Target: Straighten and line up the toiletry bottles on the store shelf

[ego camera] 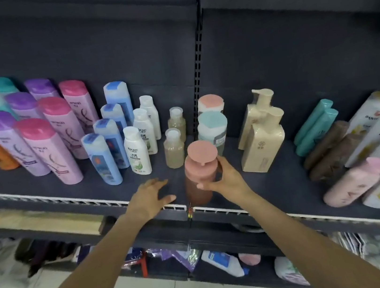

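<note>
Right hand wrapped around the pink bottle, thumb on its front, fingers curled behind at shoulder height; bottle upright at the front edge of the dark shelf, just ahead of the teal-capped round bottle, with a pink-capped one further back in the same file

Left hand beside it to the left, fingers spread and relaxed, holding nothing, hovering over the shelf lip; touching the surface or not, cannot tell

Left of the pink bottle: two small beige bottles, white Rejoice-type bottles, blue bottles, pink and purple shampoo bottles in rows running back

Right of it: cream pump bottles upright, then teal tubes, brown bottles and white bottles leaning or lying untidily
</note>
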The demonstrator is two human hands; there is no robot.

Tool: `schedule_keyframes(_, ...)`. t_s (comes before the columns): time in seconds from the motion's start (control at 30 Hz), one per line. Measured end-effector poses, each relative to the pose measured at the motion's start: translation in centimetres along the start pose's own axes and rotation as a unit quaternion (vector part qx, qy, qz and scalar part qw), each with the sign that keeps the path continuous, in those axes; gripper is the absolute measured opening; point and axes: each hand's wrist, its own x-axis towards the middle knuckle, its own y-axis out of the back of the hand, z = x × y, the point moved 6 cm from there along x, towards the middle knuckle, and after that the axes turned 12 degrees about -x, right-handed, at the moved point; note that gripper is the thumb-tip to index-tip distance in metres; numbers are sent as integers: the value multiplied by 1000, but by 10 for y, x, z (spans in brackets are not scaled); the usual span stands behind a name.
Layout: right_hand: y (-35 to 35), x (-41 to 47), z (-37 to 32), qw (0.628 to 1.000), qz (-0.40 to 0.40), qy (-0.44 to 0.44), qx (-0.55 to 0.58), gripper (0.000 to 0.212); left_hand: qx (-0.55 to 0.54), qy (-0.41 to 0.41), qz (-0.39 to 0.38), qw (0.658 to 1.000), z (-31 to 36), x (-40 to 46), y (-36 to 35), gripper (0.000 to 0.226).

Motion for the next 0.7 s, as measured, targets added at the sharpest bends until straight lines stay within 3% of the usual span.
schedule_keyframes(0.23,-13,3,8,995,79,-47,28,75,76,59,-53,994,-24,-1,-13,58)
schedule_keyframes(0.43,-20,6,13,996,82,-43,-6,87,83,58,-52,993,-22,0,-10,58)
schedule_keyframes(0.7,-8,4,-2,989,134,-36,-46,81,75,55,-25,995,-21,-3,-8,57)
